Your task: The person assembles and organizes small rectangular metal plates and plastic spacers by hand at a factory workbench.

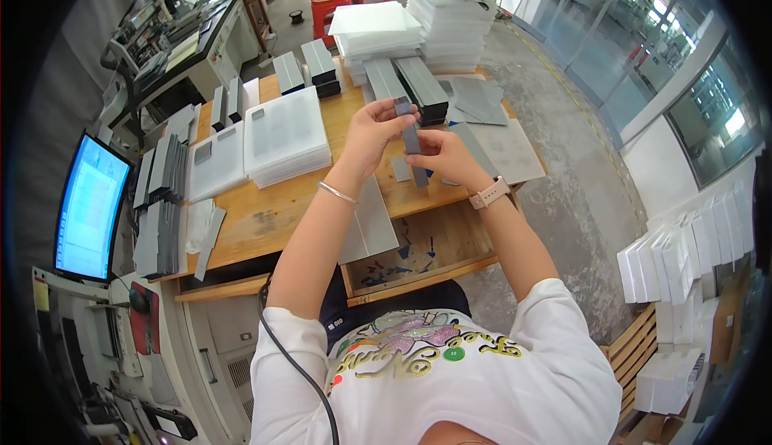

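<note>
A narrow grey strip (413, 149) is held up over the front of the wooden table (273, 202), its long side running away from me. Near its far end, my left hand (373, 133) pinches it between thumb and fingers. My right hand (447, 155) is closed on the strip's right side, lower down. Under and beside the hands lie flat grey pieces, among them a small one (400, 169) and a large sheet (368, 224) at the table's front edge. Just beyond the hands sit long stacks of grey strips with black sides (421, 91).
Below the table edge, a drawer (462, 254) stands pulled out with blue scraps inside. Clear plastic trays (287, 135) are stacked left of my hands, with more white stacks (376, 31) behind. Grey strip bundles (165, 168) line the left edge near a lit monitor (92, 208).
</note>
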`<state>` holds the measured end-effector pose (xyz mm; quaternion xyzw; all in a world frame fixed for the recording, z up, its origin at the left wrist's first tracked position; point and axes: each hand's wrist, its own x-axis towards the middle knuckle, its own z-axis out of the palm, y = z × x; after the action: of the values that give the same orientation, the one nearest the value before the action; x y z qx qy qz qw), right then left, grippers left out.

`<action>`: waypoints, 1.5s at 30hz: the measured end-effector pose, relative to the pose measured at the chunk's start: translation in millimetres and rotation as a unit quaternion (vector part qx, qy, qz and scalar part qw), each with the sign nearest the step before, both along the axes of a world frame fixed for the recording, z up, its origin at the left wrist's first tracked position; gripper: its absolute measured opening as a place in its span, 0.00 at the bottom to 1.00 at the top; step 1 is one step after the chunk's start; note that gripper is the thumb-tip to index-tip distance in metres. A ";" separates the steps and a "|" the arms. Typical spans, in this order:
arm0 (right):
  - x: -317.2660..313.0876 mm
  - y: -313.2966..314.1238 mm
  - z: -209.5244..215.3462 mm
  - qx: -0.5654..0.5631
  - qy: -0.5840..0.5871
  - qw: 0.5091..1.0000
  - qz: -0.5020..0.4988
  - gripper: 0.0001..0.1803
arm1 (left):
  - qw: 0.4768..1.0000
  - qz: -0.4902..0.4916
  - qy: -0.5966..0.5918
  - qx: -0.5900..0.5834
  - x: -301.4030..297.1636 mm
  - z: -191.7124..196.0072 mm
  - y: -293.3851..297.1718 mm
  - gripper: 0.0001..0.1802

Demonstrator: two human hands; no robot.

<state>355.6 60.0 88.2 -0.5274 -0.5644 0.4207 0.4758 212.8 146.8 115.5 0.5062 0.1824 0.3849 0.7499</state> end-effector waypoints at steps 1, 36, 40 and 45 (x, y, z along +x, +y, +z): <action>-2.5 -1.3 0.8 0.012 -0.002 1.000 -0.009 0.23 | 1.000 -0.003 0.000 0.022 -0.9 0.5 1.3 0.17; -11.6 -28.4 -0.9 0.042 0.044 0.998 -0.036 0.18 | 0.976 0.023 0.088 0.200 -6.7 28.5 -41.1 0.16; -13.6 -38.1 -22.8 0.071 0.069 0.994 -0.041 0.17 | 0.975 0.011 0.093 0.202 -9.9 12.1 -55.1 0.16; -14.5 -38.4 -32.0 0.064 0.068 0.995 -0.042 0.20 | 0.980 -0.005 0.052 0.193 -10.1 -4.9 -55.9 0.21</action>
<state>341.0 21.6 56.2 -0.4891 -0.5337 0.3985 0.5631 202.8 91.0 110.6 0.6616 0.1414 0.3825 0.6293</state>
